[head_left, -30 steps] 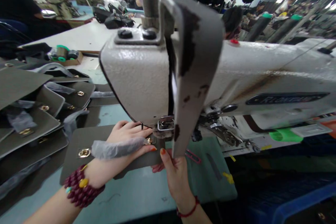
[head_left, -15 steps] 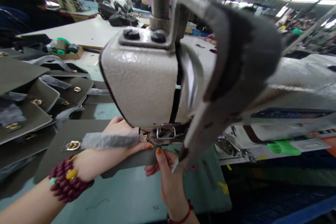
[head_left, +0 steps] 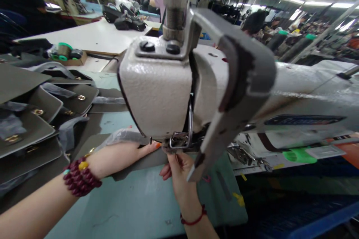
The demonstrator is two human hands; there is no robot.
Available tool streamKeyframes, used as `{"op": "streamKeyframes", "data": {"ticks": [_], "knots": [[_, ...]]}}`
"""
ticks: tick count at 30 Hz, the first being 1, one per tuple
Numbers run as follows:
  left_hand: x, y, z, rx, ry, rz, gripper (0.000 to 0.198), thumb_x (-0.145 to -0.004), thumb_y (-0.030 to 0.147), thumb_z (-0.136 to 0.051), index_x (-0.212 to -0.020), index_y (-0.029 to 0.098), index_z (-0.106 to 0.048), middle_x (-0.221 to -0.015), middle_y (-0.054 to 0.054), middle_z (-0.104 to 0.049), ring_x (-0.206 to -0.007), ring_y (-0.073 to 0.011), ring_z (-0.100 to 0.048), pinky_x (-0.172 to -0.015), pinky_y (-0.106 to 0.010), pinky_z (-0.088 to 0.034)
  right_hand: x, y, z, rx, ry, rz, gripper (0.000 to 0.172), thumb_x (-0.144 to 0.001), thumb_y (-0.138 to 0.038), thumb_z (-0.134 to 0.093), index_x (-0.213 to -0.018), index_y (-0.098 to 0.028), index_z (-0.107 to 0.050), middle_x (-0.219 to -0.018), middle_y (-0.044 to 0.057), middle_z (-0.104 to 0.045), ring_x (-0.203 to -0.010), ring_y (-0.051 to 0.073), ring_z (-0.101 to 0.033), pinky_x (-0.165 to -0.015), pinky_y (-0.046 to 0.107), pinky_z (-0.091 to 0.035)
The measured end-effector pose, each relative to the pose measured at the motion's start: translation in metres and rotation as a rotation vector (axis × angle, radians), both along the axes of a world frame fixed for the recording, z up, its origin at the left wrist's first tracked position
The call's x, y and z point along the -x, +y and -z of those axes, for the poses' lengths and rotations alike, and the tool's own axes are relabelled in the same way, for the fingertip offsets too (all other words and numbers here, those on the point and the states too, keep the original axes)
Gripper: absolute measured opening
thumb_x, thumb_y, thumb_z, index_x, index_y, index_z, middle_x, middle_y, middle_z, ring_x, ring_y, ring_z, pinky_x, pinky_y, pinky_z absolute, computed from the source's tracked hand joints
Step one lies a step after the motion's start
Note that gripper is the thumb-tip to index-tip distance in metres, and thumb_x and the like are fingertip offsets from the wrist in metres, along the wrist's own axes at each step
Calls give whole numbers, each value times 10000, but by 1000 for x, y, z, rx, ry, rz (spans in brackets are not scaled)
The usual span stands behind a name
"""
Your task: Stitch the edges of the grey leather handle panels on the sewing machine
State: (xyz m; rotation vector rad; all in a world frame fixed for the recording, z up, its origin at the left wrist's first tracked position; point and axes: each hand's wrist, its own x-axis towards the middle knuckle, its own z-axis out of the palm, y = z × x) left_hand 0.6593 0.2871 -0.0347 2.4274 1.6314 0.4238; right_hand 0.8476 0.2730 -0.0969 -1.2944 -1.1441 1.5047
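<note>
A white sewing machine head [head_left: 157, 93] fills the middle, its presser foot [head_left: 178, 142] low over a dark grey flat panel [head_left: 146, 158]. A strap wrapped in clear plastic [head_left: 123, 136] with gold hardware lies on this panel. My left hand [head_left: 131, 153] rests flat on the panel left of the foot, thumb stretched toward it; its other fingers are mostly hidden by the hand and strap. Right below the foot, my right hand [head_left: 179, 168] pinches the panel's near edge between thumb and fingers. The needle point is hard to make out.
Grey flaps [head_left: 25, 119] with gold clasps and wrapped straps are piled at left. A box of thread spools [head_left: 67, 52] stands behind them. A bent metal bracket [head_left: 246, 63] juts toward me. Blue crates [head_left: 303, 213] sit low at right. Other people work in the background.
The grey panel and strap have shifted away and turned under the foot, and the strap's gold end is now largely behind my left wrist. Both hands stay close by the foot.
</note>
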Motion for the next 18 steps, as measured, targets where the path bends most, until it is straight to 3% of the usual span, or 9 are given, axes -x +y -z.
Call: {"op": "streamKeyframes", "data": {"ticks": [2,4,6,8,10,13,15,18], "knots": [[-2,-26,7,9,31,-50,414,-954,472,-408,-998,186,-705,-751,-41,-743,-677,-199,-698,-665,-298,-557,-1,0,0,-31,-49,-1,524,-878,-553,-537,-519,-173,-512,-440,29,-611,-345,93,-533,-383,162,-411],[-10,-60,21,-95,-57,-190,382,-917,478,-494,-1099,189,-665,-913,-107,-730,-860,-267,-694,-806,-390,-552,-2,0,0,-60,-68,6,510,-891,-539,-531,-537,-172,-521,-448,29,-615,-358,97,-547,-391,160,-414],[-25,-93,42,-131,-263,-262,291,-891,380,-568,-1145,254,-634,-1132,-117,-672,-1047,-282,-643,-897,-405,-526,-2,-1,-1,-91,-77,5,496,-903,-525,-523,-554,-172,-531,-451,24,-614,-368,100,-553,-399,160,-420],[-46,-111,66,42,-585,-247,211,-890,367,-567,-1076,295,-632,-1005,-77,-679,-933,-241,-667,-779,-335,-562,-2,-1,-3,-122,-86,-9,475,-912,-505,-521,-572,-174,-539,-457,13,-609,-378,99,-554,-411,160,-428],[-68,-110,86,288,-988,-273,366,-900,517,-496,-1163,275,-576,-863,-72,-667,-769,-228,-666,-630,-321,-563,-3,-2,-4,-145,-101,-25,451,-922,-485,-518,-588,-182,-529,-455,-4,-591,-384,100,-550,-415,161,-426],[-91,-81,100,463,-1391,-422,548,-878,654,-421,-1104,202,-633,-850,-97,-670,-747,-235,-647,-650,-360,-546,-6,-1,-6,-199,-179,-34,434,-944,-450,-504,-595,-193,-494,-446,-28,-540,-391,96,-526,-427,164,-400],[-91,-61,100,520,-1475,-543,529,-812,658,-544,-899,161,-704,-768,-89,-673,-746,-241,-637,-717,-380,-532,-8,0,-5,-256,-272,-33,442,-954,-423,-500,-577,-194,-473,-437,-38,-499,-397,89,-498,-450,175,-374],[-78,-48,93,588,-1414,-727,441,-665,600,-736,-646,161,-697,-558,-35,-613,-678,-235,-613,-733,-367,-511,-9,2,-5,-340,-374,-24,455,-953,-386,-511,-546,-190,-453,-432,-42,-457,-410,84,-463,-480,197,-339]]}}
